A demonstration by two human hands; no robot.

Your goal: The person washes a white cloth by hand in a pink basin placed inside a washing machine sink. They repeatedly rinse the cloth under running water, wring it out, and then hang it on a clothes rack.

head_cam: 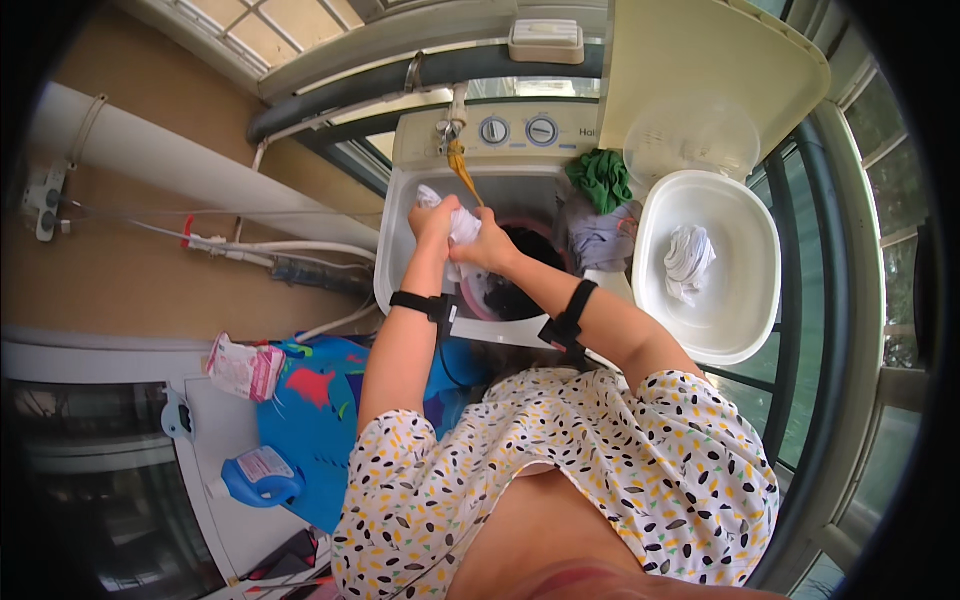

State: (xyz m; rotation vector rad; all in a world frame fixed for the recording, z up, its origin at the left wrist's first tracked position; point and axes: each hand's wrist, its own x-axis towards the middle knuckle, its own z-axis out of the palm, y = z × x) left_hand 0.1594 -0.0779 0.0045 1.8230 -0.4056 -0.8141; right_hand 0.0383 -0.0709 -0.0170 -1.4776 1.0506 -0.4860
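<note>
A bunched white cloth (pixel 465 227) is gripped by both of my hands above the open tub of a washing machine (pixel 388 247). My left hand (pixel 435 221) closes around its upper left part, where one end sticks out above the fist. Lower and to the right, my right hand (pixel 486 246) clasps the same cloth. Dark laundry (pixel 517 292) lies in the tub below, partly hidden by my right forearm. A yellow cloth strip (pixel 463 171) hangs from the metal tap (pixel 445 131) down towards my right hand; I cannot tell whether they touch.
Right of the tub lie a green cloth (pixel 600 180) and a grey cloth (pixel 600 236). A white basin (pixel 766 300) beside them holds a twisted white cloth (pixel 688 262). The raised lid (pixel 712 67) stands behind. At left are a blue detergent bottle (pixel 262 478) and a pink-white packet (pixel 246 367).
</note>
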